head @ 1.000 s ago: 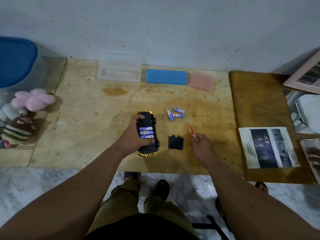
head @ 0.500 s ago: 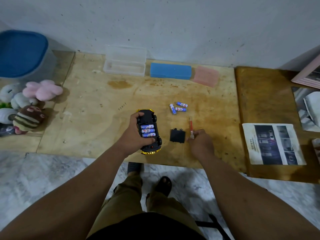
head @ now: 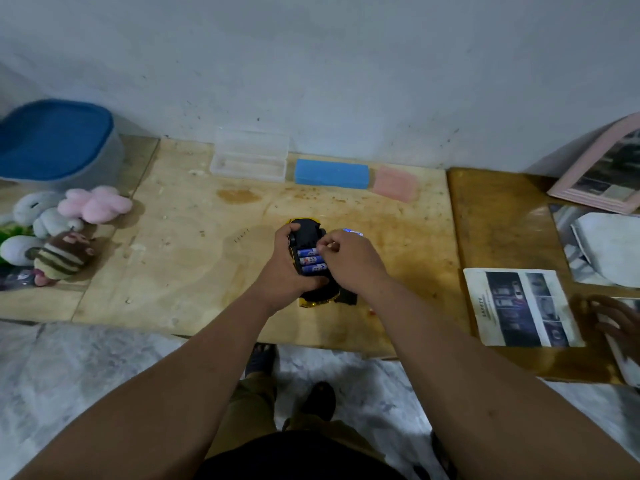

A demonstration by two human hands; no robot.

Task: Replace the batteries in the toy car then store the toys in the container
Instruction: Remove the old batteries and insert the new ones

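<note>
Your left hand (head: 280, 268) grips the toy car (head: 308, 237), which is turned belly-up over the middle of the wooden surface (head: 194, 271). The car's battery bay is uncovered; three blue batteries (head: 311, 260) sit in it side by side.

Your right hand (head: 349, 261) is curled over the right side of the car, fingertips (head: 327, 244) pinched at the end of the topmost battery. You cannot tell whether they actually grip it.

Loose blue battery (head: 353, 232): just visible past your right knuckles, lying on the surface. Black battery cover (head: 348, 296): partly hidden under your right wrist, just beside the car's near end.

Container with a blue lid (head: 52, 140): far left corner. Plush toys (head: 62, 233): heaped in front of it, well apart from the car.

Along the wall: clear case (head: 249, 161), open; blue box (head: 330, 173); pink box (head: 394, 184).
</note>
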